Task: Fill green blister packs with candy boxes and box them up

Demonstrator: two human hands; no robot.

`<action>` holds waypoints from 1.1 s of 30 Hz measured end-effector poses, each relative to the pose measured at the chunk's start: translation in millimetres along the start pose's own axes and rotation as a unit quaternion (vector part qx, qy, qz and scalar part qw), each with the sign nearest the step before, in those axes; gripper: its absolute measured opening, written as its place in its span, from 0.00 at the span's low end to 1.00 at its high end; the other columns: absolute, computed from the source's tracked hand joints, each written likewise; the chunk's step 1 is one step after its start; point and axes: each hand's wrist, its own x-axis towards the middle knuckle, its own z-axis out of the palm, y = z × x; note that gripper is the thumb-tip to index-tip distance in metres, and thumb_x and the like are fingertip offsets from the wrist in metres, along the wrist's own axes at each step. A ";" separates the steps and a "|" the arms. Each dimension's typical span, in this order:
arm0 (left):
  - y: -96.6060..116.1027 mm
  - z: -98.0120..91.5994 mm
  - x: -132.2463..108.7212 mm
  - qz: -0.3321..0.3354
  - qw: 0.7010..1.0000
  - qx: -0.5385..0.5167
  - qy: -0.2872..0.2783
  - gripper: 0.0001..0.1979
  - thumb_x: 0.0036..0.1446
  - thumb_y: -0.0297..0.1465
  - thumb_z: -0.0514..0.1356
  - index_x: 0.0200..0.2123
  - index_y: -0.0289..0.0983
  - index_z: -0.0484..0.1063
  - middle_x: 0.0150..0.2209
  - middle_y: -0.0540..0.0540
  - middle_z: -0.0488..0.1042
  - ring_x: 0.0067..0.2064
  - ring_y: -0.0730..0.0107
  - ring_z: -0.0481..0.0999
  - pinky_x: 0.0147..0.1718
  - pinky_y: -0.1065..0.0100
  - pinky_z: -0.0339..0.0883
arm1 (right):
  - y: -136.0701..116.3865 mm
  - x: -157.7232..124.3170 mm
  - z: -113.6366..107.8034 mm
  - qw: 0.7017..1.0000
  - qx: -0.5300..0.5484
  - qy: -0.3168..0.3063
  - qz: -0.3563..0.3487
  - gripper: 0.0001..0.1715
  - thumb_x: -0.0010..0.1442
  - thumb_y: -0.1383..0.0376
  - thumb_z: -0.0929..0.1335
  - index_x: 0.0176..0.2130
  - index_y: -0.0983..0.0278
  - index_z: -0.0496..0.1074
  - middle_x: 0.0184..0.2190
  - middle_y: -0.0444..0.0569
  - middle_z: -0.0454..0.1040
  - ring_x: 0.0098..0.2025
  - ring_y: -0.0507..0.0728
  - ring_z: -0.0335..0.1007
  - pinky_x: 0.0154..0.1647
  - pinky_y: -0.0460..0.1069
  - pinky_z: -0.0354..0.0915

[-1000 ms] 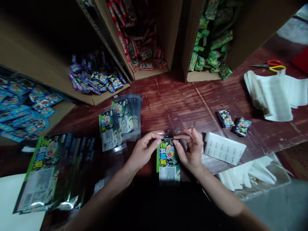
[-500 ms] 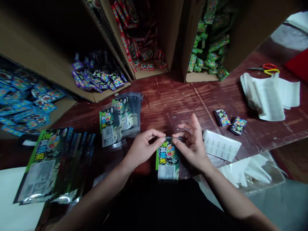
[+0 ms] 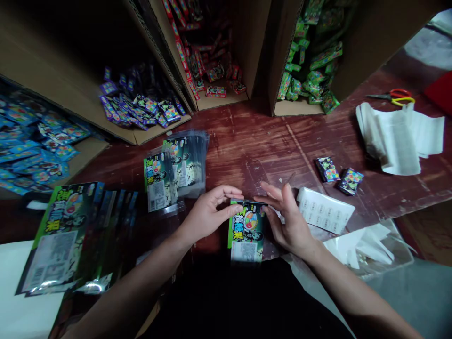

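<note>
A small printed candy pouch with a green edge and a white label stands upright at the near table edge. My left hand pinches its top left corner between thumb and fingers. My right hand holds the pouch's top right side, its other fingers stretched out. A white sheet of round stickers lies just right of my right hand. Two small dark candy packets lie beyond it.
A stack of empty printed pouches lies left of my hands, bigger ones further left. Open cardboard boxes hold blue, purple, red and green candy packets. White strips, scissors at right.
The pouch's top flap, pinched up between both hands before, now lies folded down. My right hand has shifted from the top edge to the pouch's right side, fingers stretched.
</note>
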 end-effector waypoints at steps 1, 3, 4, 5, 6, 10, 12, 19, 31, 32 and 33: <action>-1.4 1.4 0.8 0.009 1.000 0.008 0.000 0.10 0.60 0.32 0.67 0.45 0.40 0.77 0.46 0.46 0.81 0.49 0.65 0.81 0.52 0.62 0.73 | -1.1 0.0 -3.5 1.000 -0.010 -0.005 -0.009 0.51 0.70 0.71 0.62 0.72 0.41 0.27 0.71 0.54 0.56 0.57 0.60 0.75 0.59 0.65 0.71; -2.7 3.0 3.7 0.026 0.999 0.034 -0.003 0.06 0.61 0.32 0.66 0.42 0.40 0.79 0.46 0.45 0.81 0.48 0.65 0.80 0.52 0.62 0.72 | -7.1 7.4 -15.1 1.000 0.000 0.014 0.015 0.52 0.69 0.68 0.65 0.73 0.44 0.28 0.68 0.55 0.60 0.57 0.61 0.74 0.60 0.65 0.70; -2.7 3.4 5.5 0.031 0.998 0.045 -0.006 0.05 0.61 0.32 0.66 0.40 0.39 0.80 0.45 0.45 0.81 0.47 0.65 0.80 0.51 0.62 0.73 | -11.7 14.2 -22.6 0.999 0.012 0.026 0.045 0.52 0.68 0.66 0.67 0.73 0.46 0.29 0.64 0.55 0.66 0.56 0.61 0.74 0.61 0.65 0.70; -2.4 3.6 7.3 0.034 0.998 0.052 -0.007 0.05 0.61 0.33 0.65 0.39 0.39 0.80 0.45 0.45 0.81 0.47 0.64 0.81 0.51 0.62 0.73 | -16.7 22.2 -30.2 0.996 0.026 0.027 0.080 0.52 0.68 0.64 0.68 0.74 0.48 0.33 0.58 0.54 0.71 0.54 0.60 0.75 0.60 0.64 0.70; -2.0 3.7 9.0 0.034 0.998 0.056 -0.006 0.05 0.61 0.33 0.66 0.39 0.39 0.80 0.45 0.44 0.81 0.46 0.64 0.81 0.50 0.63 0.73 | -21.5 30.6 -37.3 0.992 0.042 0.012 0.118 0.50 0.67 0.62 0.69 0.74 0.50 0.37 0.50 0.52 0.74 0.50 0.60 0.75 0.57 0.62 0.72; -0.5 5.5 13.5 0.030 0.997 0.068 -0.015 0.05 0.61 0.33 0.65 0.40 0.40 0.81 0.44 0.45 0.82 0.45 0.64 0.81 0.48 0.64 0.73 | -30.6 59.3 -52.6 0.961 0.118 -0.144 0.203 0.43 0.65 0.62 0.71 0.70 0.57 0.49 0.37 0.44 0.73 0.39 0.55 0.73 0.45 0.53 0.73; -0.7 7.1 14.8 0.031 0.997 0.073 -0.022 0.06 0.62 0.33 0.65 0.40 0.40 0.81 0.44 0.45 0.82 0.45 0.65 0.81 0.48 0.64 0.73 | -28.3 68.8 -53.4 0.949 0.133 -0.200 0.204 0.41 0.65 0.63 0.70 0.69 0.59 0.50 0.37 0.43 0.72 0.40 0.53 0.72 0.45 0.51 0.71; -5.7 8.2 18.1 0.035 0.995 0.084 -0.030 0.06 0.62 0.33 0.64 0.40 0.39 0.80 0.42 0.45 0.82 0.43 0.65 0.81 0.47 0.64 0.72 | -17.4 88.8 -60.1 0.917 0.180 -0.252 0.251 0.27 0.64 0.59 0.71 0.58 0.63 0.65 0.34 0.42 0.72 0.37 0.51 0.69 0.43 0.48 0.67; -16.0 7.5 25.2 0.005 0.997 0.074 -0.028 0.07 0.61 0.34 0.65 0.40 0.39 0.80 0.41 0.45 0.82 0.42 0.64 0.81 0.45 0.63 0.74 | -11.4 93.9 -64.5 0.903 0.127 -0.291 0.289 0.16 0.63 0.53 0.71 0.42 0.64 0.72 0.34 0.43 0.72 0.36 0.51 0.68 0.41 0.48 0.65; -16.1 7.3 25.6 0.002 0.997 0.074 -0.028 0.07 0.61 0.34 0.65 0.40 0.39 0.80 0.41 0.45 0.82 0.42 0.64 0.81 0.45 0.63 0.74 | -12.0 95.4 -64.5 0.904 0.104 -0.297 0.290 0.17 0.63 0.52 0.71 0.39 0.64 0.72 0.34 0.44 0.73 0.37 0.52 0.68 0.41 0.48 0.64; -16.1 7.0 25.9 -0.001 0.997 0.073 -0.027 0.07 0.60 0.34 0.65 0.40 0.39 0.80 0.41 0.45 0.82 0.42 0.63 0.81 0.45 0.63 0.74 | -12.0 96.6 -63.9 0.904 0.083 -0.304 0.290 0.18 0.63 0.51 0.71 0.37 0.64 0.72 0.33 0.44 0.73 0.36 0.52 0.68 0.40 0.48 0.64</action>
